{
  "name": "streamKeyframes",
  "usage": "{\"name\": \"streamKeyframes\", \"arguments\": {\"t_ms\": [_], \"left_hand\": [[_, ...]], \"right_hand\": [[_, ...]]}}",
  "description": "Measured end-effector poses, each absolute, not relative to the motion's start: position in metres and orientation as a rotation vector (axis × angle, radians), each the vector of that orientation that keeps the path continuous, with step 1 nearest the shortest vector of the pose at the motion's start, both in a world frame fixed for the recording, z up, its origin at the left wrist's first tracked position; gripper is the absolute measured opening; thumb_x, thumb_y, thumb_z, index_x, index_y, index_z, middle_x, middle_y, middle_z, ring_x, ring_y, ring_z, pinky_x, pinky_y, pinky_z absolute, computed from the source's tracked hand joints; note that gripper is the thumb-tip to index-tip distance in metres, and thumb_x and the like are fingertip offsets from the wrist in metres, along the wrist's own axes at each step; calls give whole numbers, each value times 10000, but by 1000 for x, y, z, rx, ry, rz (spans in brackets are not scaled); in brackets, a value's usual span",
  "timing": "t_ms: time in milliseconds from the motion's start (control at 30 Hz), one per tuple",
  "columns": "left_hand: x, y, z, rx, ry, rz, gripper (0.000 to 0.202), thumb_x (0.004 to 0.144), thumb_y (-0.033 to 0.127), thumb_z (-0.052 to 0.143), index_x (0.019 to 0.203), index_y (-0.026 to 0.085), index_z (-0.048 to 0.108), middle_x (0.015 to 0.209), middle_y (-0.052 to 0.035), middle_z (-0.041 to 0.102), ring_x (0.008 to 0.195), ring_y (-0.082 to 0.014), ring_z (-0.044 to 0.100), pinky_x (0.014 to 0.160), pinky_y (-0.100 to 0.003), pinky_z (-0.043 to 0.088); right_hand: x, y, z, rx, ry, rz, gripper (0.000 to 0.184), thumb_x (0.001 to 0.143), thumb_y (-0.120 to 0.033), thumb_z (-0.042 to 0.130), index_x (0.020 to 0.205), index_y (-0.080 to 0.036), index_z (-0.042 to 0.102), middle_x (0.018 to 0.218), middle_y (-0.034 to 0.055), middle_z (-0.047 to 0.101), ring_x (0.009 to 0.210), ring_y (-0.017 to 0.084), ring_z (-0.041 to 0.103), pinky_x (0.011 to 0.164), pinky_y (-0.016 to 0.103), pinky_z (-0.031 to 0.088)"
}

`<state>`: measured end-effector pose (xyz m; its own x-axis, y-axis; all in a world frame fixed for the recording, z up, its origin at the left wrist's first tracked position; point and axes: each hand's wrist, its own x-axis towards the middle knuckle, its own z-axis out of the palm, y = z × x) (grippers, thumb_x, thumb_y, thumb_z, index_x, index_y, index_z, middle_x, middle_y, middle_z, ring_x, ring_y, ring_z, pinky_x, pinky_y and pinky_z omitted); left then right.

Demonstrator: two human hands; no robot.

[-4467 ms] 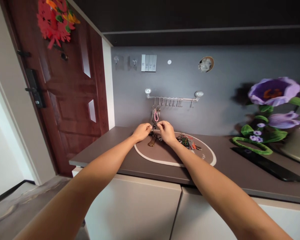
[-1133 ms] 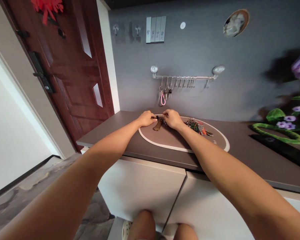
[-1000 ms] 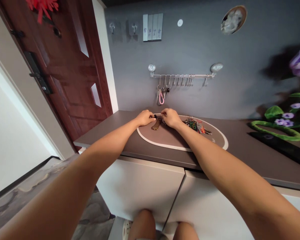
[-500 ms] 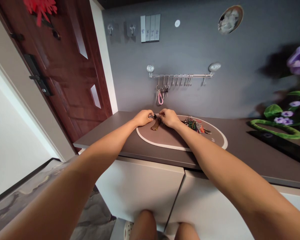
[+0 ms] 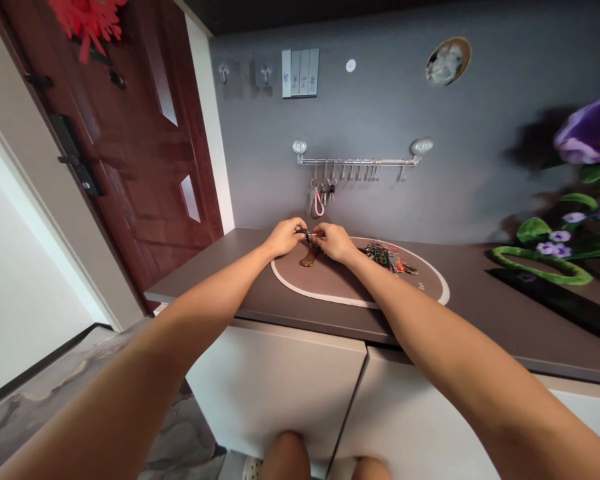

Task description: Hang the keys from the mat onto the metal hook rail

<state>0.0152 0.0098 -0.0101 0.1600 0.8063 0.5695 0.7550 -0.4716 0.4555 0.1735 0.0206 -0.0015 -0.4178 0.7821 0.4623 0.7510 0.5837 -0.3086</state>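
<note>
Keys lie on an oval mat atop a counter beside a door.

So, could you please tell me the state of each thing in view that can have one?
small metal ring: held between both hands
left hand: pinching the ring
right hand: pinching the ring
brown fob: lying on the oval mat
key bunch: lying on the mat
wooden door: shut
cabinet door: shut

Small dark key fob, pinched mid-air
</note>
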Motion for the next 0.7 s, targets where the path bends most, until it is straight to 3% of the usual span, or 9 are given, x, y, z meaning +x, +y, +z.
{"name": "streamKeyframes", "arguments": {"t_ms": [133, 400, 700], "left_hand": [[17, 14, -12, 2141, 1421, 1372, 172, 679, 89, 570, 840, 146, 551, 755, 9, 576, 658, -81, 507, 644, -216, 412], [23, 9, -12, 1629, 1103, 1439, 161, 684, 44, 570, 799, 118, 485, 537, 42, 520, 463, -60, 486, 535, -216, 407], [23, 9, -8, 1405, 964, 1523, 178, 667, 66, 610, 773, 117, 477, 552, 23, 572, 466, -73, 530, 550, -226, 428]], "right_hand": [[174, 22, -4, -1150, -2221, 77, 230, 763, -229, 537, 971, -157, 601, 909, 68, 650, 821, 159, 585, 726, 235, 407], [174, 26, -7, -1066, -2148, 153, 125, 750, -243, 535, 818, -173, 613, 768, 26, 644, 690, 125, 561, 654, 226, 394], [171, 19, -2, -916, -2066, 238, 117, 728, -243, 524, 774, -172, 604, 772, 11, 634, 700, 110, 545, 678, 223, 390]]}}
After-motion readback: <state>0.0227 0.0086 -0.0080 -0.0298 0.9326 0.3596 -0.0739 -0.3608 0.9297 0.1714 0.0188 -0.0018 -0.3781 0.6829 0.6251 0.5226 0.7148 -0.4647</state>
